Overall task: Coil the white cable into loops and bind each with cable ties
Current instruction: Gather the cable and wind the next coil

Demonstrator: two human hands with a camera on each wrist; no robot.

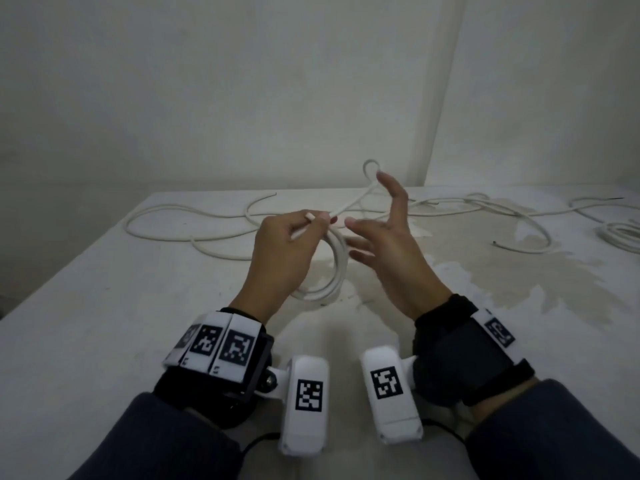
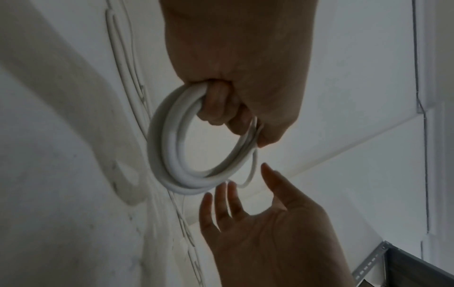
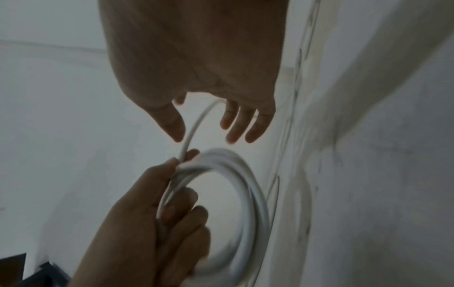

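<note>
My left hand [image 1: 294,233] grips a coil of white cable [image 1: 332,271], held just above the table; the coil's several turns [image 2: 172,155] hang below the curled fingers. The cable's free run [image 1: 356,199] rises from the pinch toward the back, ending in a small curl [image 1: 370,166]. A short cable end [image 1: 306,221] sticks out by the left thumb. My right hand [image 1: 377,230] is open beside the coil, fingers spread and touching nothing. In the right wrist view the free strand [image 3: 194,128] passes between the right thumb and fingers without contact. No cable tie shows.
More white cable lies loose on the white table [image 1: 104,306]: long curves at the back left [image 1: 166,220], tangled runs at the back right [image 1: 502,209], a bundled coil at the right edge [image 1: 620,233]. A stained patch [image 1: 485,271] marks the table. White walls stand behind.
</note>
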